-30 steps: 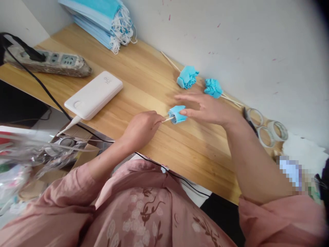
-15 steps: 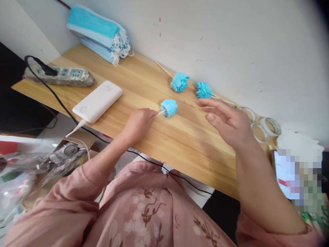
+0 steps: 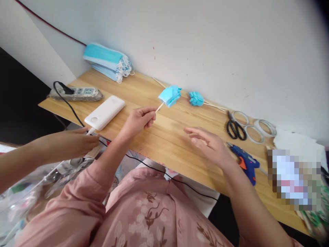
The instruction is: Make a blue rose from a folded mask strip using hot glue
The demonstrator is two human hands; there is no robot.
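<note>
Light-blue flower [image 3: 166, 97], pale stick [image 3: 159, 107]

pale wall [image 3: 231, 44] (a few small specks [image 3: 153, 48]) behind a wood-grained table [image 3: 172, 137]

Just past the left hand [image 3: 141, 120], the flower [image 3: 167, 97] is matt, pleated, cloth-like stuff on a smooth wooden stick [image 3: 159, 107]. Left of that hand, I'd call the power bank [image 3: 105, 111] smooth plastic, faintly glossy; the power strip [image 3: 83, 93] beyond looks rough and scuffed. Right of the right hand [image 3: 207, 145], the glue gun [image 3: 245, 160] is plastic, the scissors [image 3: 234, 122] metal and plastic. Beneath both hands, the tabletop [image 3: 169, 137] is smooth, satiny wood.
</note>
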